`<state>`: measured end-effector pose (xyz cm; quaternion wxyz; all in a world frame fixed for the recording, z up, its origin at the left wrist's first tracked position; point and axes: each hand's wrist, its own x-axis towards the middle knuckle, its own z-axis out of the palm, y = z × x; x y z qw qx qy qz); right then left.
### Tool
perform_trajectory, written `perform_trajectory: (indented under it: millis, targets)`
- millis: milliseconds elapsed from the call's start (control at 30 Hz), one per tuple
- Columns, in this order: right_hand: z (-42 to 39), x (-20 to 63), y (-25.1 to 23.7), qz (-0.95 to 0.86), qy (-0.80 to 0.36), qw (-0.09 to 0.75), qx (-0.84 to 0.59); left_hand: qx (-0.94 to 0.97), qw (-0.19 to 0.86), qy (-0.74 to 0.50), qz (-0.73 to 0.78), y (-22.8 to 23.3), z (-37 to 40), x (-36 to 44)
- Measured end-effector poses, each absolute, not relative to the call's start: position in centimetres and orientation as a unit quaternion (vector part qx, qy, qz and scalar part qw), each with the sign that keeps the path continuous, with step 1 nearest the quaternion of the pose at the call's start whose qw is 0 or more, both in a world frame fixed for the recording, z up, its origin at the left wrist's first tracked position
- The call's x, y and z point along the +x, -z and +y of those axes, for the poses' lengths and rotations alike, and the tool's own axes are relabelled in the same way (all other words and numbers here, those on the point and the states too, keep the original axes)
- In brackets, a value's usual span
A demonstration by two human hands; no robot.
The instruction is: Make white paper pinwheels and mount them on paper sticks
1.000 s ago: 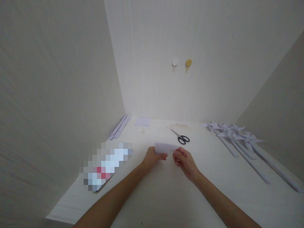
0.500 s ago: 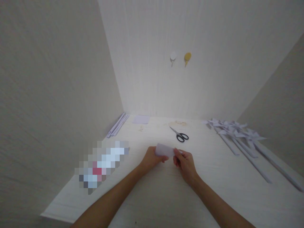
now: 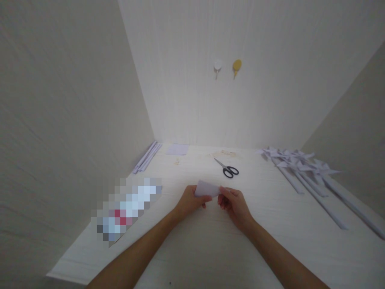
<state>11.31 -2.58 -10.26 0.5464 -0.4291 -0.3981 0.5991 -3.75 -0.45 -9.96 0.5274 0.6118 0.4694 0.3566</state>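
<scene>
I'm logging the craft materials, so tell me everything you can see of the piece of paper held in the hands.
The piece of paper is small, pale lilac-white and looks thin, apparently folded, with a slanted right edge. It is held just above the table, in front of the scissors. The left hand pinches its left end and the right hand its right end. Finer creases are too small to tell.

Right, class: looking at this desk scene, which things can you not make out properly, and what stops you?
- Folded paper, head view: its lower edge and folds are covered by the left hand and right hand.
- Pixelated object at the desk's left: blurred, so it cannot be identified.
- Paper pinwheels: their long sticks run off the right edge.
- Small bits beyond the scissors: too small to tell.
</scene>
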Motion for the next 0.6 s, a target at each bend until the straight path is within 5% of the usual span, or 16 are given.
perform_trajectory:
  millis: [600]
  targets:
    - [-2.6, 11.4, 10.3, -0.398, -0.604, 0.55, -0.418, 0.62, 0.574, -0.361, 0.395, 9.0, -0.7, -4.3]
